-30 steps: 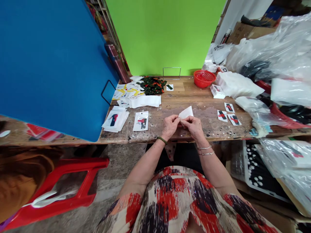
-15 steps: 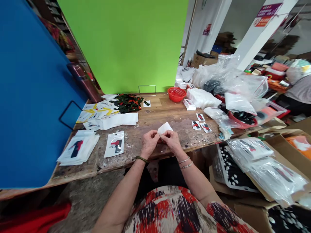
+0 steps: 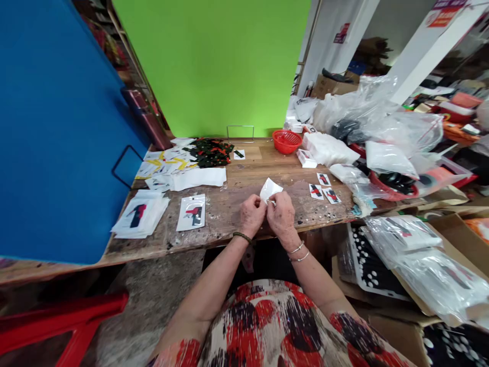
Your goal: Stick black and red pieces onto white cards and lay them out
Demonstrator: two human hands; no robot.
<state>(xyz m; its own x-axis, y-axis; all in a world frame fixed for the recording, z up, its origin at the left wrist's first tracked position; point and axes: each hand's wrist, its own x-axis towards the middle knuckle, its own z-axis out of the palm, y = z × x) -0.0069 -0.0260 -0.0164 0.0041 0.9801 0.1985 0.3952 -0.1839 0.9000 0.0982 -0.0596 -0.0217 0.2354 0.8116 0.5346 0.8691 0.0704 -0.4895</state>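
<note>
Both of your hands meet over the near edge of the wooden workbench (image 3: 229,224), on your side of the red basket (image 3: 287,141) and a little to its left. Your left hand (image 3: 252,216) and right hand (image 3: 281,215) sit knuckle to knuckle, fingers curled in narrow, and both pinch the lower edge of a small white packet (image 3: 270,189). The packet stands up out of your fingertips, tilted away from you towards the basket, with its upper corner free in the air above the bench. Whether anything is inside it cannot be told from here. A dark beaded bracelet (image 3: 242,236) circles your left wrist and two thin bangles (image 3: 298,253) your right.

Three small printed cards (image 3: 324,187) lie flat between the basket and your right hand, just beside one another. Well to the left of the basket and nearer to you, a single clear packet with a red and dark piece (image 3: 192,212) lies alone on the wood. Further left again is a loose stack of similar packets (image 3: 140,216). Left of the basket, at about its own depth on the bench, lies a heap of dark green and red pieces (image 3: 210,152), with a thin wire stand (image 3: 240,133) between the heap and the basket. Right of the basket, clear plastic bags (image 3: 382,127) are piled high. A green backdrop (image 3: 217,66) rises behind the basket, and a large blue board (image 3: 57,127) stands far to its left.
</note>
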